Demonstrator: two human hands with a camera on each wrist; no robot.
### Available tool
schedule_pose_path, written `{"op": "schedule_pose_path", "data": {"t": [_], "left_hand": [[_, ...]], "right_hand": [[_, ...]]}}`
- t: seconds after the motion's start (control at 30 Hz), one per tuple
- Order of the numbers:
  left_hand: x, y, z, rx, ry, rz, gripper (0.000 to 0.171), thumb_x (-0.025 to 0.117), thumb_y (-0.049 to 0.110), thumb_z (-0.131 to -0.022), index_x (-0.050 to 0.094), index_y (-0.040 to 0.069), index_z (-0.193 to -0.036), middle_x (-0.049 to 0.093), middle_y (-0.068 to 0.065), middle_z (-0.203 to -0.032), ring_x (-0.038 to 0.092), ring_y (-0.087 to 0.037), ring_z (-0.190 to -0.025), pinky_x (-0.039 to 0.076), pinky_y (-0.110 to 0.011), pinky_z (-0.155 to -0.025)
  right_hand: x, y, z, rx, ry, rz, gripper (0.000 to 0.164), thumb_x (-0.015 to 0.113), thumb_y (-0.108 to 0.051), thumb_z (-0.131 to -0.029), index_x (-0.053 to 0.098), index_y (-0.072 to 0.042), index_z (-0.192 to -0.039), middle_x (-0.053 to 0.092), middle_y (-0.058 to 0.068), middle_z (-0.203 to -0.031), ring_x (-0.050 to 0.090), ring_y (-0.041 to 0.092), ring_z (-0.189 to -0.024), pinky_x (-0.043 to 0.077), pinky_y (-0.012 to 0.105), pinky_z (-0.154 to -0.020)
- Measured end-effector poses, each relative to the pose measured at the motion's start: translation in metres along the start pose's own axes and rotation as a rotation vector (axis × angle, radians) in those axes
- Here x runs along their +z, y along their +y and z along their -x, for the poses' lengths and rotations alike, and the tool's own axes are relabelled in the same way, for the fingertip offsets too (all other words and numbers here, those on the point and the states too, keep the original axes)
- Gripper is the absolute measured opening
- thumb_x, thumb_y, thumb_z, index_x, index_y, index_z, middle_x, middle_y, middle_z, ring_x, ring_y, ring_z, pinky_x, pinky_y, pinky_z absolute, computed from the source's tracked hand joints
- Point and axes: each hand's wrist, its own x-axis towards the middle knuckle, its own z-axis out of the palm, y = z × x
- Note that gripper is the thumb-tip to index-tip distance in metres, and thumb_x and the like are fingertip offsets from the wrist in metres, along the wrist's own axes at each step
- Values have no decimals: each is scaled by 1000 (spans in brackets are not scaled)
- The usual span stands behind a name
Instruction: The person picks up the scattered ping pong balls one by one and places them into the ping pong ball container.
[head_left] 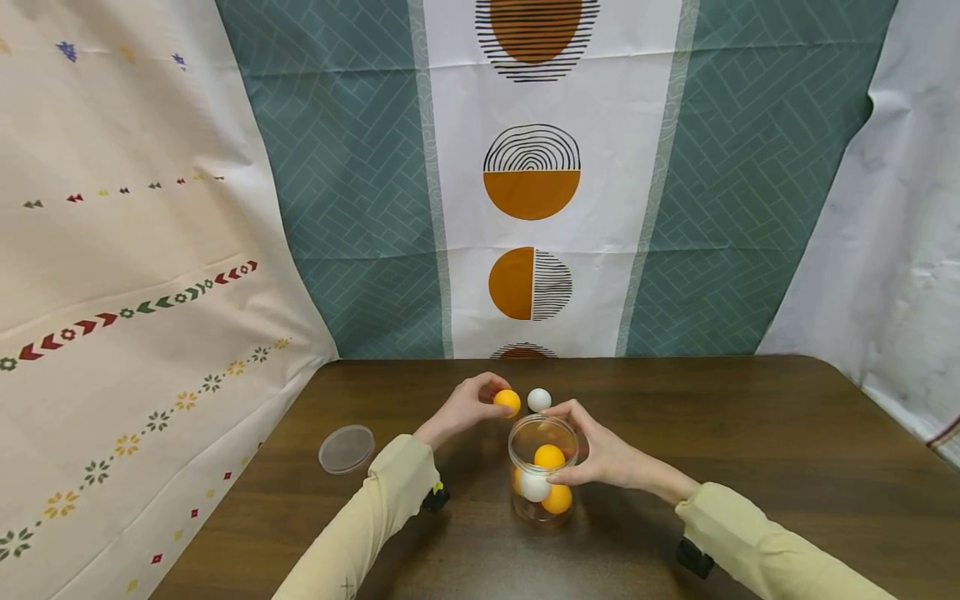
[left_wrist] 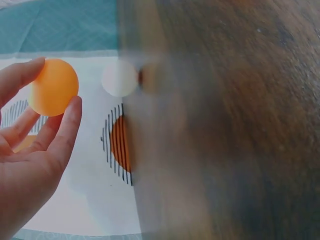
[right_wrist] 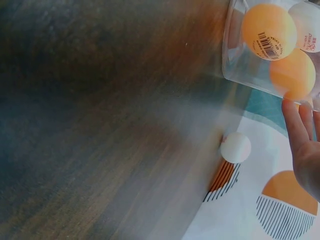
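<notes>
My left hand pinches an orange ping-pong ball between thumb and fingertips, just up and left of the jar's mouth. In the left wrist view the ball shows clear of the table. A clear plastic jar stands upright with several orange and white ping-pong balls inside. Around its right side near the rim, my right hand grips it with thumb in front and fingers behind. Behind the jar a loose white ping-pong ball lies on the table, also visible as a white ball in the right wrist view.
A round clear lid lies flat on the left part of the dark wooden table. Patterned cloth hangs along the table's back edge, and a cream cloth borders the left side.
</notes>
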Motion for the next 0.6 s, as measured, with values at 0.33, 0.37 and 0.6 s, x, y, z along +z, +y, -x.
{"op": "schedule_pose_path", "data": {"t": [0.33,0.37,0.6], "left_hand": [[-4,15,-1,19,-7,19,32,71,12,-79,57,3,-107,59,-5,-98,57,-20,-89,45,-33,-77],[-4,17,0,22,-8,28,33,71,12,-79,57,3,-107,59,-5,-98,57,-21,-89,45,-33,-77],[-9,50,11,76,-44,92,32,67,3,-80,54,-6,-108,59,-14,-99,56,-28,-90,45,-32,-76]], "right_hand": [[0,0,-1,11,-5,9,64,73,-18,-75,32,-11,-124,38,10,-125,39,29,-109,44,42,-79],[0,0,-1,10,-6,8,64,73,-18,-75,32,-11,-124,38,10,-125,39,29,-109,43,42,-79],[1,-1,-1,-4,-11,-6,65,73,-15,-75,31,-10,-124,39,12,-125,42,30,-108,44,43,-79]]}}
